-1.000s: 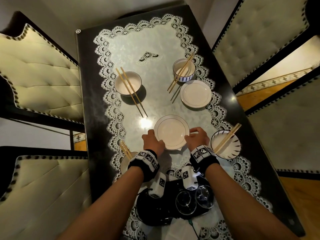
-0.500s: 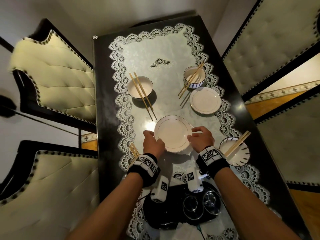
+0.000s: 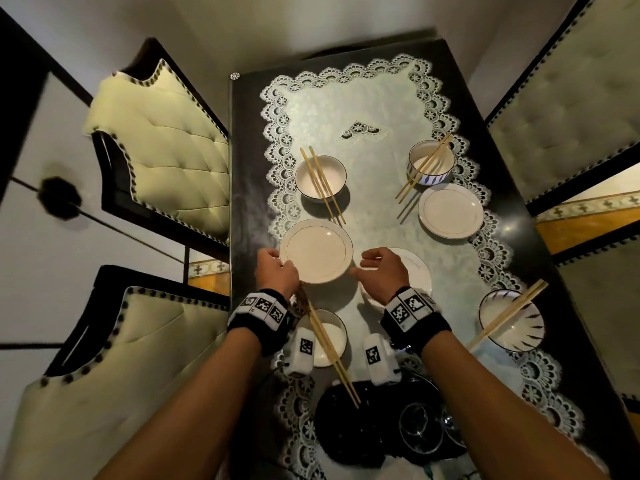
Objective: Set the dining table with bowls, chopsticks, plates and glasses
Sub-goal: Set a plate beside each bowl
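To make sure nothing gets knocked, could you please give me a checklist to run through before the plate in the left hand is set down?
1. Left hand grips the plate by its near-left rim: ok.
2. Right hand is off that plate, loosely curled over the second plate: ok.
3. Gap between the plate's far rim and the tips of the far-left chopsticks, which lie right beside it: cannot tell.
4. Left wrist clear of the near-left chopsticks: not ok, their far ends reach right up to it.
5. Plate already resting on the tablecloth: cannot tell.
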{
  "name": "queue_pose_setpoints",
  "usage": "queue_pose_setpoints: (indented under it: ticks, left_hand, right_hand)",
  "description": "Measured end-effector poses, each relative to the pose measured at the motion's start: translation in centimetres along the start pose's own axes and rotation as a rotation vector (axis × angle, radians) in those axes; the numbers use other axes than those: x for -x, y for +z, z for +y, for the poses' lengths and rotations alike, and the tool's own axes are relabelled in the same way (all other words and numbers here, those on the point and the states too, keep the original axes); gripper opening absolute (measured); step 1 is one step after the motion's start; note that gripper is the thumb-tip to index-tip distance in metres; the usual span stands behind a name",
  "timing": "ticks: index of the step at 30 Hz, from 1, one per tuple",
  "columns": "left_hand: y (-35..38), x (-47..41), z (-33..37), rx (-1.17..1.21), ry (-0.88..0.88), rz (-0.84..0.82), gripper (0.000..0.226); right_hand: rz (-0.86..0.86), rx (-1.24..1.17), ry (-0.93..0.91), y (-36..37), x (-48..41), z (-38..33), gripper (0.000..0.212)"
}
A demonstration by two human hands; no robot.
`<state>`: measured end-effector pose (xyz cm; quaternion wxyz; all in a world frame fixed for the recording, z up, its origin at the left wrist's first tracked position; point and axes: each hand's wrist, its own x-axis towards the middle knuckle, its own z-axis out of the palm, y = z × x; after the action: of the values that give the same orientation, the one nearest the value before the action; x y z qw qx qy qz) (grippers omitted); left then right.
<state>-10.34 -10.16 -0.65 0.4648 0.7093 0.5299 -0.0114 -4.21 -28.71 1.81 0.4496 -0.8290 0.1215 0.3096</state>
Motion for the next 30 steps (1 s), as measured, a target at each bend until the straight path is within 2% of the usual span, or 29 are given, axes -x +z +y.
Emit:
queue_pose_setpoints:
  ticks: [11, 17, 23, 30]
  left_hand:
    - [1.6, -1.0, 1.4, -0.121, -0.002, -0.008, 0.02]
    - [1.9, 0.2, 1.3, -0.165, 0.013, -0.047, 0.032]
    - [1.5, 2.7, 2.5, -0.178, 0.057, -0.049, 0.031]
    - [0.4, 9.2, 2.2, -0.291, 0.145, -0.096, 0.035]
  right_hand:
    - [0.039, -0.015, 0.113, -4.8, 1.4, 5.8, 0.033]
    - [0.074, -0.001, 0.134, -6.8, 2.7, 7.3, 0.03]
    - [0.116, 0.013, 0.12, -9.4, 4.8, 7.8, 0.029]
    - [0.084, -0.005, 0.109, -11.8, 9.8, 9.6, 0.027]
